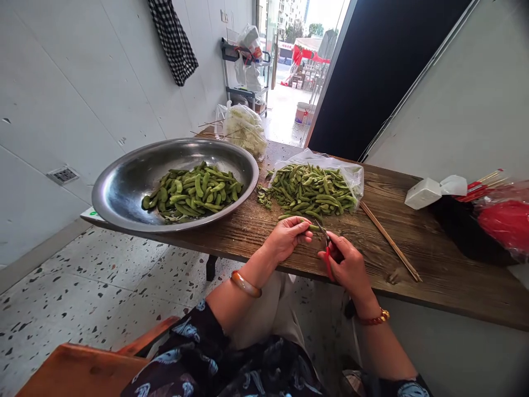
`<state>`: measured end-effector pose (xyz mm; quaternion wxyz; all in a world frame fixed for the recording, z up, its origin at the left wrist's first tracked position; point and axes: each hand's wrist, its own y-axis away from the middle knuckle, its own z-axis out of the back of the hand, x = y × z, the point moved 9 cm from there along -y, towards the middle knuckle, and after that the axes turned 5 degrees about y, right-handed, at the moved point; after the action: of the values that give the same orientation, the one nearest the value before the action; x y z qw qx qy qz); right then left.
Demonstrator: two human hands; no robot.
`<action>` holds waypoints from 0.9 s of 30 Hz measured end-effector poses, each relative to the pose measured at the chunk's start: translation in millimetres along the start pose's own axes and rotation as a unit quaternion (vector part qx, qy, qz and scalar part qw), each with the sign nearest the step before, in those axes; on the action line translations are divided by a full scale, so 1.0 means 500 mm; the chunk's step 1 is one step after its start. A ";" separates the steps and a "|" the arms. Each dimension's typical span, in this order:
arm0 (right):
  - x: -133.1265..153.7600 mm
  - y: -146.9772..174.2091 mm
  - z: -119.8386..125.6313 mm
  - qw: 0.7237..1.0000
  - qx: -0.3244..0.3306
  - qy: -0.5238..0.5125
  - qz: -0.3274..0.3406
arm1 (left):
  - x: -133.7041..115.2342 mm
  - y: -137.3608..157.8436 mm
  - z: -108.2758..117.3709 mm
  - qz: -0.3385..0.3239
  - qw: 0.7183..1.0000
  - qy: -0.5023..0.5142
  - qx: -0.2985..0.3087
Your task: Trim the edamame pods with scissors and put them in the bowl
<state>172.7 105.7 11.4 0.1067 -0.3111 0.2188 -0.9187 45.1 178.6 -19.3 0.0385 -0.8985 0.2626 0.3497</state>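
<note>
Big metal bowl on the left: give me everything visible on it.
The wide, shallow, round silver metal bowl looks like stainless steel, with a shiny inside that mirrors the pale wall. It sits upright on the left end of the brown wooden plank table, its rim jutting past the table's left edge. A heap of green bean pods lies on its bottom, right of centre. Neither hand touches it.

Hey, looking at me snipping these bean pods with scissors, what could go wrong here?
The scissors in your right hand cut close to the left hand fingertips pinching the pod, so a nick is possible. The metal bowl overhangs the table edge and might tip if bumped.
</note>
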 end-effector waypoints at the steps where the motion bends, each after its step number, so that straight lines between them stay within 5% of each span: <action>1: -0.003 0.002 0.001 1.000 -0.007 0.002 0.001 | 0.001 0.001 -0.002 0.003 1.000 -0.009 0.004; 27: 0.006 0.002 0.002 0.999 -0.026 0.033 0.022 | 0.005 0.007 -0.015 -0.013 0.994 -0.107 0.024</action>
<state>171.2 103.5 13.0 0.1116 -0.2784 0.2531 -0.9198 49.5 172.4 -14.9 0.0926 -0.8582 0.2537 0.4366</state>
